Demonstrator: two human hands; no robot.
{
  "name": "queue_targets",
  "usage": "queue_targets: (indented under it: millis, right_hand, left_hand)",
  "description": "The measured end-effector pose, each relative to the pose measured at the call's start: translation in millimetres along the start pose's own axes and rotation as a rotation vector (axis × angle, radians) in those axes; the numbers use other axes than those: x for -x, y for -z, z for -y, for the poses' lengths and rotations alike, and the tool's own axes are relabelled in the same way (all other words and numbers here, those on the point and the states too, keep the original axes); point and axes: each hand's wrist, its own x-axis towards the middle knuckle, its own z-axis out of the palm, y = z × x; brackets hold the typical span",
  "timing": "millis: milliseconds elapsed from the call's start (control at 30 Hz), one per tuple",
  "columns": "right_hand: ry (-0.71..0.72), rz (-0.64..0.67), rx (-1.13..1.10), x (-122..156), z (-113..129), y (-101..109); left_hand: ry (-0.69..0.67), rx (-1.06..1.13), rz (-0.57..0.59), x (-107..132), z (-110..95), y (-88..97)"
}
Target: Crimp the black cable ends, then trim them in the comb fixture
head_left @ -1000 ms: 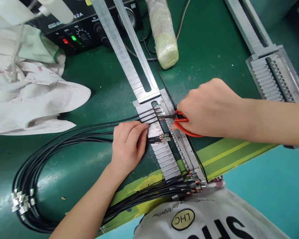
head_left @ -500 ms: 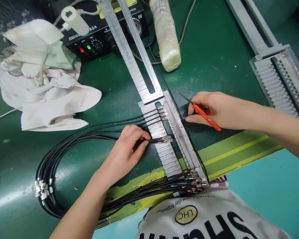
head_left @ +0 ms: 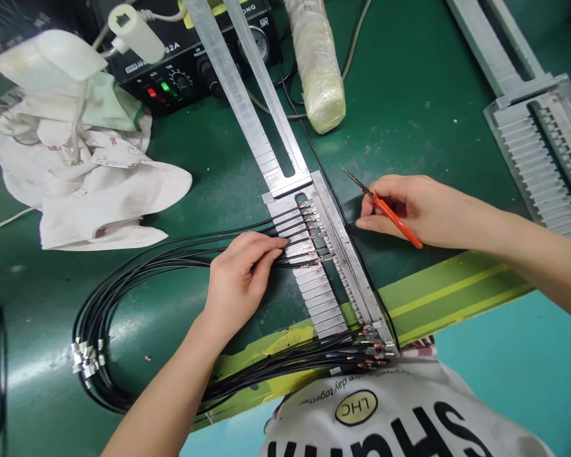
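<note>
My left hand pinches a black cable between thumb and fingertips over the slotted metal fixture. Several other black cables lie across the fixture's slots, their stripped copper ends and small metal terminals pointing right. Some cables beneath my left hand are partly hidden by it. To the right of the fixture, my right hand holds red-handled tweezers, their dark tips pointing up and left, apart from the cables. The cables loop left in a coil with metal connectors, and a second bundle of ends rests at the fixture's lower end.
White gloves and cloth lie at the left, beside a black control box with lit switches. A plastic-wrapped roll is at the back. Another metal fixture lies at the far right. The table edge runs along the front.
My left hand has shifted slightly up along the fixture, and another cable now lies in a slot above the remaining loose ones. The right hand with the tweezers has barely moved.
</note>
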Motion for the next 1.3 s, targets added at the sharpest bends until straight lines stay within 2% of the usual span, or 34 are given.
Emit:
queue_targets:
  millis: [167,267,367,500,633,833,967,1067,1200,1300]
  right_hand:
    - [0.023,-0.015,-0.009,-1.0,-2.7,-1.9]
    - [0.043,-0.013,-0.003,-1.3,-3.8,-2.2]
    - [0.062,-0.001,0.026,-1.1,-4.0,-1.5]
    - [0.087,0.007,0.057,-1.7,-3.9,-1.1]
    - [0.04,0.019,0.068,-3.1,-3.3,-1.8]
    - [0.011,0.023,0.052,-2.1,-3.1,-0.7]
    - [0.018,0.008,0.058,-1.3,-3.8,-0.5]
    - [0.027,0.01,0.085,-1.5,-3.8,-1.6]
    - [0.025,0.034,0.166,-0.6,-0.2,-2.7]
    - [0.026,0.075,0.249,1.6,5.8,-2.1]
  left_hand:
    - [-0.159,-0.143,0.036,2.2,9.3,-8.1]
    - [-0.198,-0.237,0.038,4.5,11.4,-9.7]
    - [-0.198,-0.258,0.028,4.1,10.0,-10.1]
    - [-0.189,-0.24,0.071,2.1,7.5,-8.2]
    - [-0.211,-0.253,0.1,1.8,5.7,-5.8]
    - [-0.265,-0.383,0.095,-1.6,0.2,-4.5]
    - [-0.25,-0.281,0.034,-4.3,-2.3,-6.7]
    - [-0.2,-0.191,0.002,-2.4,1.6,-11.1]
    - [-0.174,-0.216,0.031,6.3,11.4,-18.6]
    - [-0.186,-0.255,-0.003,14.9,14.3,-23.8]
